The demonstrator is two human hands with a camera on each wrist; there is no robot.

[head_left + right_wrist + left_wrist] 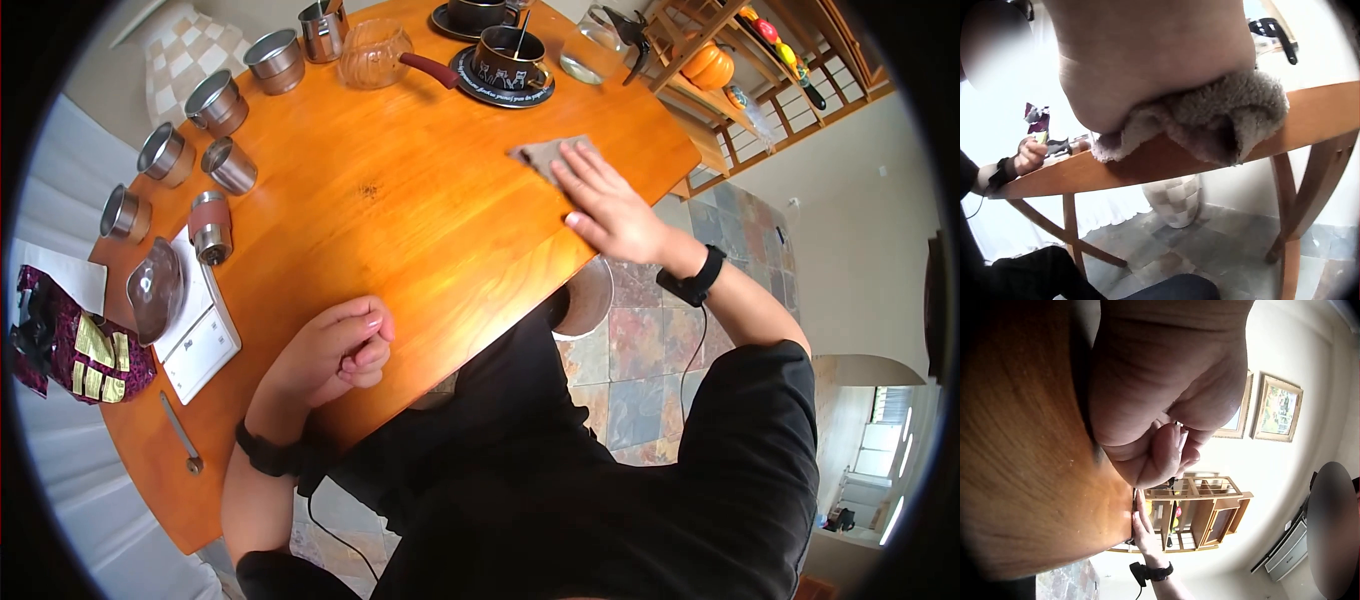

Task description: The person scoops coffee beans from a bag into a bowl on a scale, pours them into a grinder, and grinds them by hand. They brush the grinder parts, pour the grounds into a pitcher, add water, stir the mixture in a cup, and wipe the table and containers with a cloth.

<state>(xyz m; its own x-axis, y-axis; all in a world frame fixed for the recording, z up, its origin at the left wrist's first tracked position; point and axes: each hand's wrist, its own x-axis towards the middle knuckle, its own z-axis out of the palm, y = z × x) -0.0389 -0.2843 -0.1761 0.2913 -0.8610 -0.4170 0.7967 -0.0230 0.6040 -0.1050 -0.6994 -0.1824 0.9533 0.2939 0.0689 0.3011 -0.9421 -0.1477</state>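
My right hand (618, 212) lies flat over a grey-brown cloth (541, 157) near the right edge of the wooden table (400, 230), fingers stretched out. In the right wrist view the fluffy cloth (1257, 103) bunches up under the palm and hangs past the table edge. At the near edge rests my left hand (335, 350), its fingers loosely curled with nothing held. The left wrist view shows this hand (1160, 400) close over the wood. A small dark smudge (369, 190) marks the tabletop between the hands and the cups.
Several steel cups (217, 105) line the far left, beside a grinder (211, 228) with a brown band. A white scale (205, 350) and purple bag (90, 350) stand left. Beyond are a glass pot (375, 60), black cup (508, 65) on a saucer, and glass kettle (590, 50).
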